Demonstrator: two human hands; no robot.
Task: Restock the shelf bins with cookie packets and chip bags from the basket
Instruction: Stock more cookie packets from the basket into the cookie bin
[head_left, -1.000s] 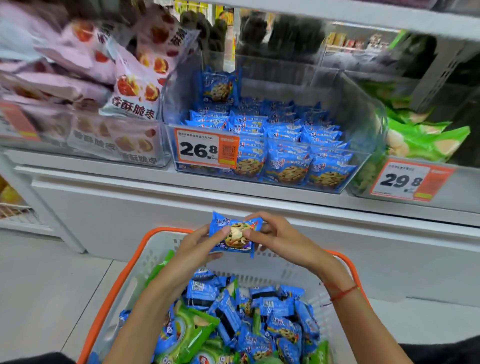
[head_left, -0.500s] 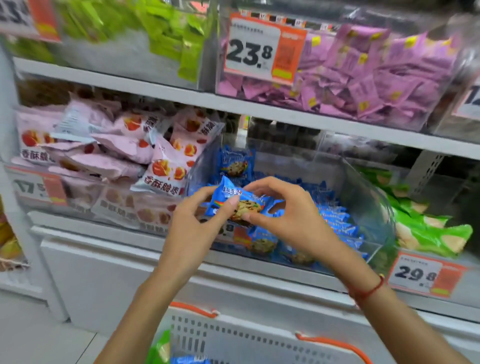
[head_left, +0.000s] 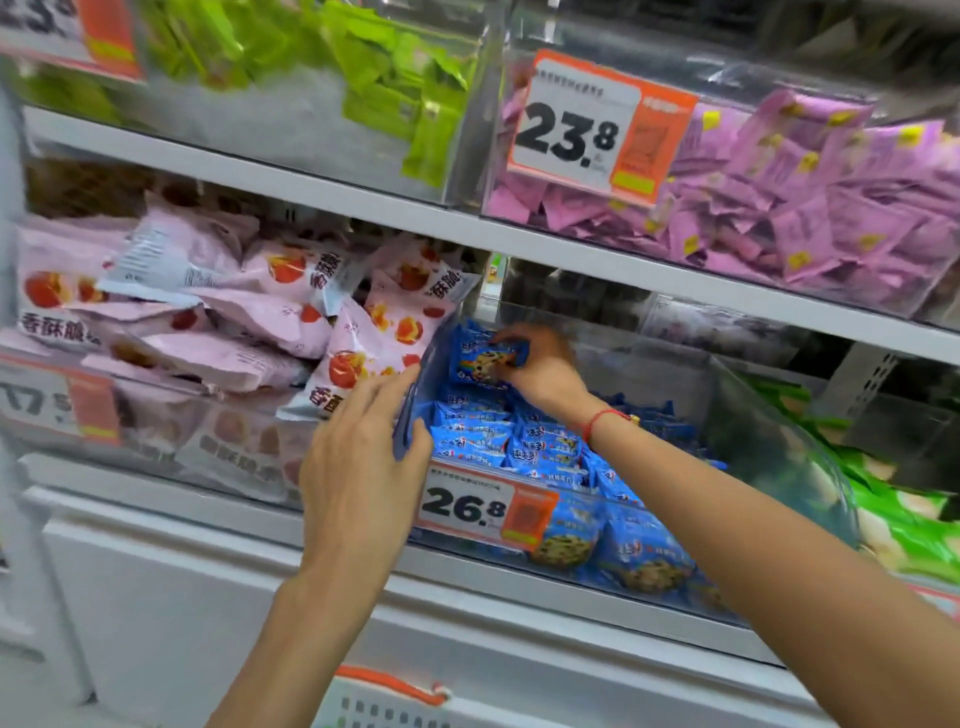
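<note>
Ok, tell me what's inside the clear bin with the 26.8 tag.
Blue cookie packets in rows; the right hand sets another at the back. Lower layers are covered.

My single head-worn wide-angle view faces forward and slightly down, close to the shelf front (head_left: 613, 244), taking in two tiers of clear bins, both my forearms at arm's reach, and the basket rim (head_left: 387, 686) at the bottom edge.

The right hand (head_left: 540, 369) holds a blue cookie packet (head_left: 480, 358) at the back of the clear plastic bin (head_left: 779, 447) full of blue packets. The left hand (head_left: 363, 457) rests with straight fingers on the bin's left wall, beside pink snack bags (head_left: 374, 332).
</note>
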